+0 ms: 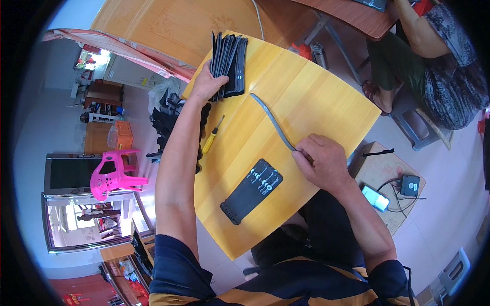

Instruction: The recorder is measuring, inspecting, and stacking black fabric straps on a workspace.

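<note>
At the far left of the yellow wooden table point(316, 92), my left hand point(205, 84) is wrapped round the near side of a stack of thin black flat pieces point(236, 64) standing on edge. Its thumb presses the nearer face; the other fingers are partly hidden. My right hand point(322, 160) pinches one end of a narrow grey strip point(273, 118), which curves away across the tabletop. A single black flat piece point(252, 191) with white print and a notched end lies in front of me. Left of the strip rests a screwdriver point(212, 136) with a yellow handle.
Black items point(166, 120) hang at the table's left edge, beside a pink plastic chair point(115, 173). On the right, a cardboard box point(383, 173) carries a lit phone point(375, 198) and a cabled black box point(410, 185). Another person point(434, 66) sits at a brown table point(352, 15).
</note>
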Available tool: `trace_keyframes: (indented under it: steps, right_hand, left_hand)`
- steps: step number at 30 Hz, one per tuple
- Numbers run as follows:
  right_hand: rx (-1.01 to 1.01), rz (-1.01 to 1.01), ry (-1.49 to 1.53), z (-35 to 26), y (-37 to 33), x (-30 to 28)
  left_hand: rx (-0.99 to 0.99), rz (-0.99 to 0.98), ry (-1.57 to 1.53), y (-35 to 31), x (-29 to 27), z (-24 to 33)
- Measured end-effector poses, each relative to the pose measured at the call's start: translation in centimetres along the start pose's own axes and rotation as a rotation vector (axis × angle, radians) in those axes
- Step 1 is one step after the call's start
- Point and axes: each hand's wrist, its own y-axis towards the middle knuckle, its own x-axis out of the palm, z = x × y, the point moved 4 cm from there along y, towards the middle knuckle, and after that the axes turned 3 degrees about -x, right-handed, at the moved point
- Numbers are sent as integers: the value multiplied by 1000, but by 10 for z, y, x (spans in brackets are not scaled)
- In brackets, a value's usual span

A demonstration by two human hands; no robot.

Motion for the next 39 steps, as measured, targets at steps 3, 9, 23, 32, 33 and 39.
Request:
trace_keyframes:
  steps: [3,9,23,32,33,39]
  right_hand:
    - [6,0,-3,1,-1,-1]
    - [14,-22,5,-1,-2,-1]
    - [11,8,-4,2,-1,0]
    - [10,6,7,0,0,-1]
    - [8,9,9,0,-1,-1]
    - [6,7,2,0,0,-1]
  left_hand:
    - [19,-36,-88,-6,3,9]
    - [24,-44,-111,-2,2,-1]
    - [8,31,17,-12,10,28]
    - [10,46,-40,-4,7,13]
    - [10,50,-39,-2,5,10]
    - [-33,91,36,4,6,5]
